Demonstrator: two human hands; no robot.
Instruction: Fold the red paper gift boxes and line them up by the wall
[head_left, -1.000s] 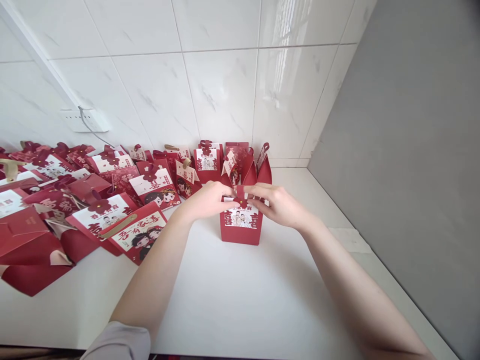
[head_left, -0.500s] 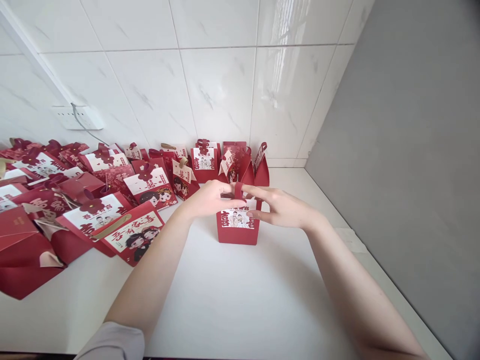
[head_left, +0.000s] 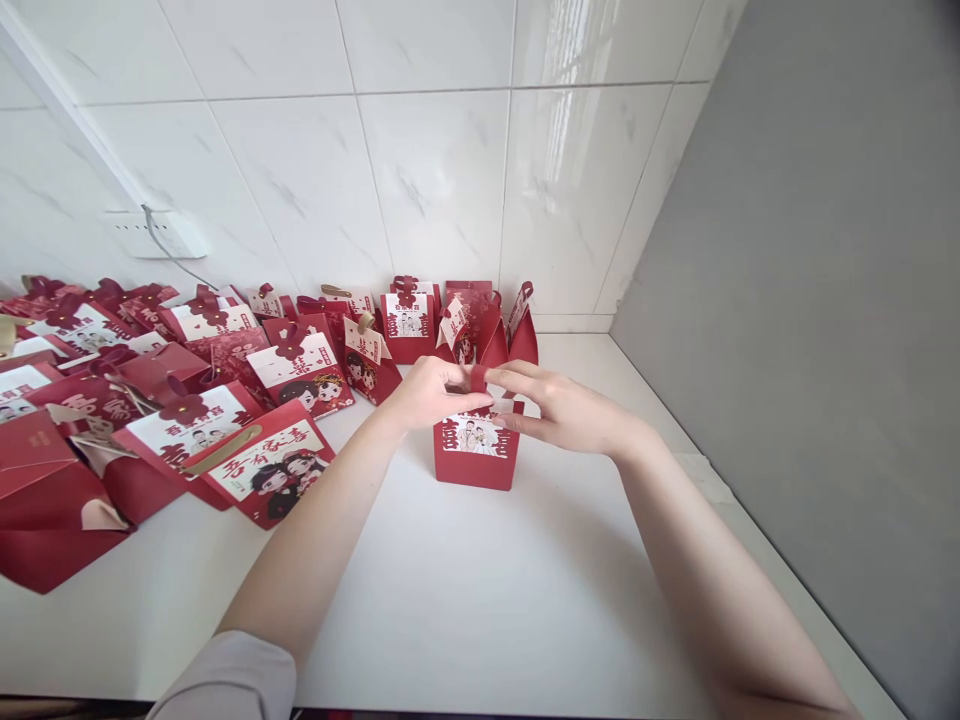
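A small red gift box (head_left: 476,470) stands upright on the white table in front of me, its printed card face showing a cartoon couple and red characters. A red ribbon loop (head_left: 478,378) rises from its top. My left hand (head_left: 433,392) has thumb and fingers closed around the left side of the loop at the top of the box. From the right, my right hand (head_left: 551,405) reaches the same loop with its forefinger, while its thumb lies lower against the card. Both hands partly cover the box top, and the fingertips behind the ribbon are hidden.
Many similar red gift boxes (head_left: 300,375) crowd the table's left side, some leaning on each other. A few more stand along the wall, including an upright box (head_left: 409,330). A grey panel (head_left: 810,300) borders the right. A socket strip (head_left: 154,235) sits on the tiled wall.
Both hands stay at the ribbon loop. The fingers have shifted slightly, and the left forearm sits a little further right. The box remains in the same place.
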